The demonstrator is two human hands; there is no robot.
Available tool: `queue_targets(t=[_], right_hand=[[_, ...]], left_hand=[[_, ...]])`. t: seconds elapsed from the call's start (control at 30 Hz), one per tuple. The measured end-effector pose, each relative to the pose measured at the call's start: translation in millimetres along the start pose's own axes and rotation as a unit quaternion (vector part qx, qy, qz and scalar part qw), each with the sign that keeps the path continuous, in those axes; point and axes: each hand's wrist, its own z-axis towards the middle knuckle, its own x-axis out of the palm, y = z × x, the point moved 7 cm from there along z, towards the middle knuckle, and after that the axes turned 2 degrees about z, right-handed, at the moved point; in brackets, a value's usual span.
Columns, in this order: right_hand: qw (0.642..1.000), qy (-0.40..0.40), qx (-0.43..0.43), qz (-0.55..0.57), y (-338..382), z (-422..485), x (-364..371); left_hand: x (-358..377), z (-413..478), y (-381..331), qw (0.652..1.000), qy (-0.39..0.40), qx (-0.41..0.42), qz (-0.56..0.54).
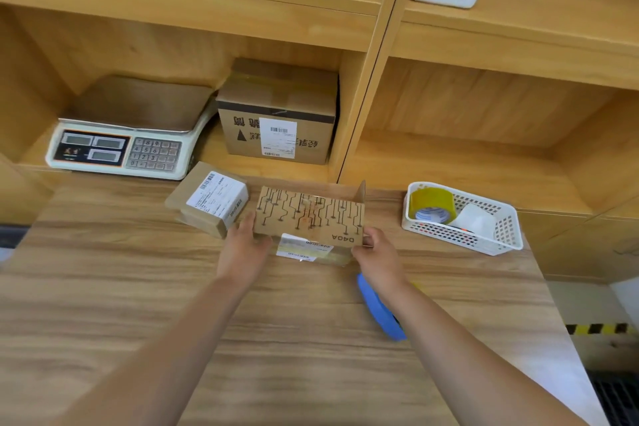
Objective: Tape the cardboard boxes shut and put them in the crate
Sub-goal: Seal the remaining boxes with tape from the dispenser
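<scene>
The left hand (242, 249) and right hand (378, 259) clasp the patterned box (309, 216) on the table (138, 287), its long axis lying crosswise from fingers to fingers, with a labelled box (211, 201) just beyond the left fingers and a tape basket (501, 242) well beyond the right.

- Bright, even, warm light; shadows on the table (138, 287) are faint and soft.
- The far-left recess of the shelf (193, 21), behind the scale (117, 145), is dimmer.
- Focus is soft overall; the left hand (242, 247), right hand (378, 254) and cardboard box (307, 214) are slightly blurred.
- Wide-angle distortion bends straight edges near the borders.
</scene>
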Motion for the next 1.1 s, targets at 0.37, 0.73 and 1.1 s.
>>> queue_targets(t=[0.37, 0.73, 1.1], right_hand=[[0.997, -0.043, 0.037, -0.046, -33.9, -67.4, 27.8], [0.994, -0.082, 0.058, 0.044, -63.4, -137.5, 51.9], [0.989, -0.109, 0.074, 0.061, -74.0, -148.7, 46.5]], left_hand=[[-20.9, -78.4, 64.3, 0.994, 0.021, -0.065, -0.085], [-19.2, -103.4, 112.6, 0.99, 0.095, -0.075, -0.077], [-10.1, -107.7, 126.8, 0.984, 0.149, -0.093, 0.002]])
